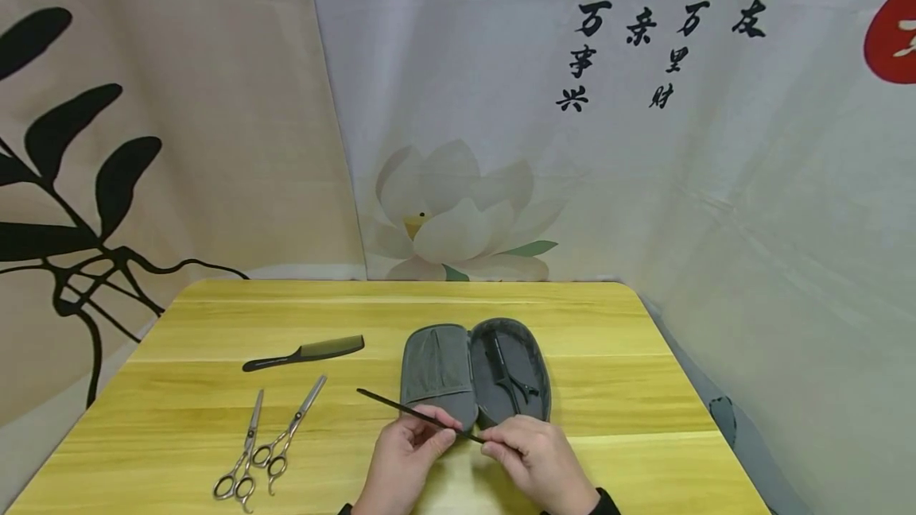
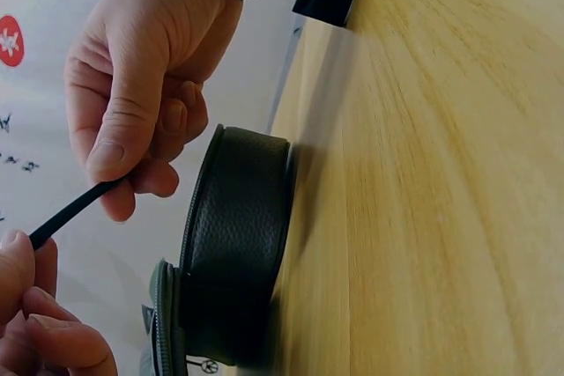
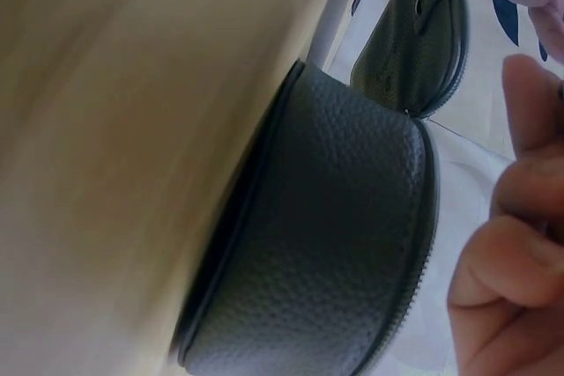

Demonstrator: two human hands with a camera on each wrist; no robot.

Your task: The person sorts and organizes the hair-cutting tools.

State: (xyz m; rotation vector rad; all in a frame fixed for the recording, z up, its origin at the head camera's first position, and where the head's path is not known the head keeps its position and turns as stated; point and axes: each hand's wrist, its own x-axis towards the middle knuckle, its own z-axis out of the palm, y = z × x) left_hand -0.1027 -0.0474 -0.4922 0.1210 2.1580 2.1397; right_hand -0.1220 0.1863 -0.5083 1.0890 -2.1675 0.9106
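Both hands hold a thin, dark, stick-like item [image 1: 401,404] slantwise above the near edge of an open zip case [image 1: 438,364]. My left hand [image 1: 406,459] pinches it around the middle, and my right hand [image 1: 533,455] pinches its near right end. In the left wrist view the dark stick [image 2: 70,210] spans the gap between the two hands. Inside the case's deep right half lie black scissors [image 1: 510,376], partly hidden by the case wall and right hand. The right wrist view shows curled fingers [image 3: 511,261] beside the case's leathery side [image 3: 317,235].
On the wooden table [image 1: 608,356], left of the case, lie a black comb [image 1: 315,352], silver scissors [image 1: 246,451] and a second silver pair [image 1: 292,431]. A printed cloth backdrop [image 1: 465,102] hangs behind the table.
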